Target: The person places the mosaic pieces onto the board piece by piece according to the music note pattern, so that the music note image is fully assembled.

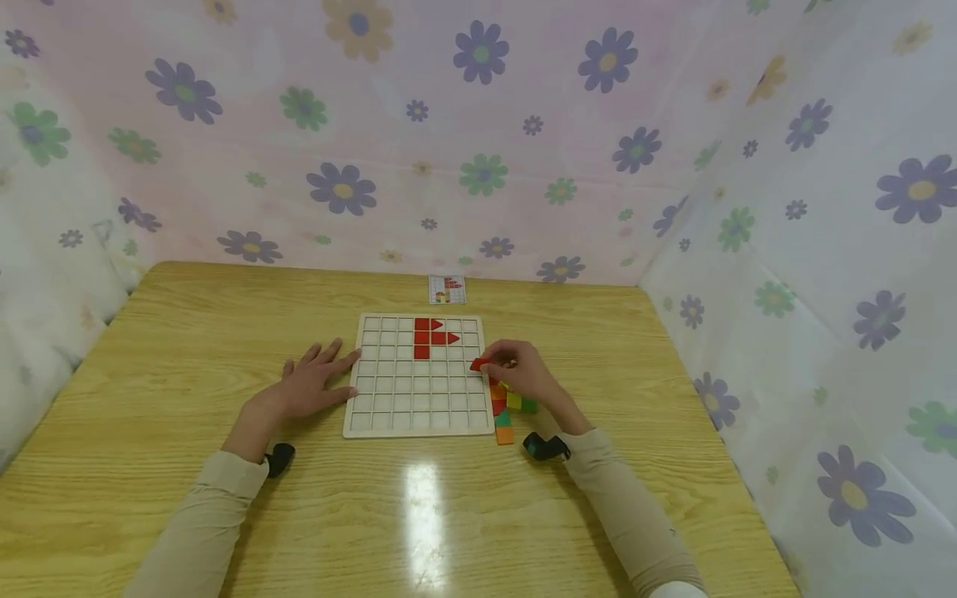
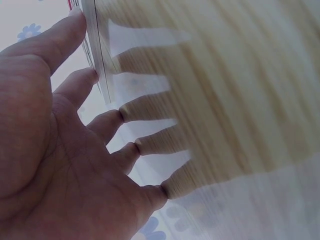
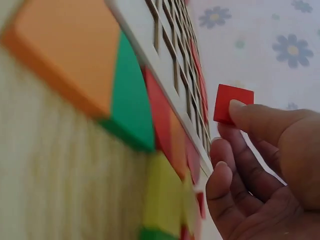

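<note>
A white gridded board (image 1: 404, 402) lies flat on the wooden table. Near its top, several red pieces (image 1: 422, 338) fill cells, squares with two pointed ones to their right. My left hand (image 1: 310, 387) rests on the table with fingers spread, thumb and index finger at the board's left edge; the left wrist view shows its palm (image 2: 65, 150). Between thumb and fingers, my right hand (image 1: 527, 370) pinches a red square tile (image 3: 237, 95), held raised by the board's right edge. Its lower fingers curl loosely beneath the tile in the right wrist view.
Beside the board's right edge lie loose tiles, among them an orange square (image 1: 504, 435), a green piece (image 3: 132, 100) and a yellow block (image 3: 162, 195). A small printed card (image 1: 447, 290) with a coloured pattern lies behind the board. Flowered sheets (image 1: 478, 174) hang around the table.
</note>
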Motion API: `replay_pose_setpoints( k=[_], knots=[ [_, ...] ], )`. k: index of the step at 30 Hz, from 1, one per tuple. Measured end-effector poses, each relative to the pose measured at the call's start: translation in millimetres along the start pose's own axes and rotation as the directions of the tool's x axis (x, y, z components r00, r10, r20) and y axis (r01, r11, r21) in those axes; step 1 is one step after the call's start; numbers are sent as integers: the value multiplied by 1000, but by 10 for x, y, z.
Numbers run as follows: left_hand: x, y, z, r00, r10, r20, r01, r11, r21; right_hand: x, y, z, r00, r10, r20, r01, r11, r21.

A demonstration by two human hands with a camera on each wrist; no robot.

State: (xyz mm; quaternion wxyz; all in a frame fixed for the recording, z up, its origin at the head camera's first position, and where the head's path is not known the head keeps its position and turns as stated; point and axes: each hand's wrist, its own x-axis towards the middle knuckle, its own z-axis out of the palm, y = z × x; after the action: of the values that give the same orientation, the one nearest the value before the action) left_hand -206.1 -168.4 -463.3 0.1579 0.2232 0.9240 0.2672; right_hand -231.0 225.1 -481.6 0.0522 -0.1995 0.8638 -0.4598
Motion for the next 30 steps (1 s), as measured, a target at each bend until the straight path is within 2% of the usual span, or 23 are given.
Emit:
replay_pose_setpoints(
  k=[3, 9, 18, 24, 30],
  knots=[
    [10, -5, 3, 1000, 4, -4, -4, 1000, 3, 12, -34, 89, 1000, -22, 10, 22, 999, 39],
    [4, -21, 0, 1000, 1, -6, -1, 1000, 11, 77, -128, 278, 1000, -10, -16, 11, 997, 81],
    [-1, -1, -23, 1000, 5, -11, -5, 1000, -10, 199, -259, 473, 991, 66, -117, -57, 995, 80],
    [4, 1, -19, 1000, 0, -4, 0, 1000, -17, 291, -317, 548, 979, 103, -175, -96, 994, 46],
    [8, -12, -8, 1000, 8, 4, -8, 1000, -7, 375, -329, 576, 970, 99, -220, -95, 995, 31]
  ],
)
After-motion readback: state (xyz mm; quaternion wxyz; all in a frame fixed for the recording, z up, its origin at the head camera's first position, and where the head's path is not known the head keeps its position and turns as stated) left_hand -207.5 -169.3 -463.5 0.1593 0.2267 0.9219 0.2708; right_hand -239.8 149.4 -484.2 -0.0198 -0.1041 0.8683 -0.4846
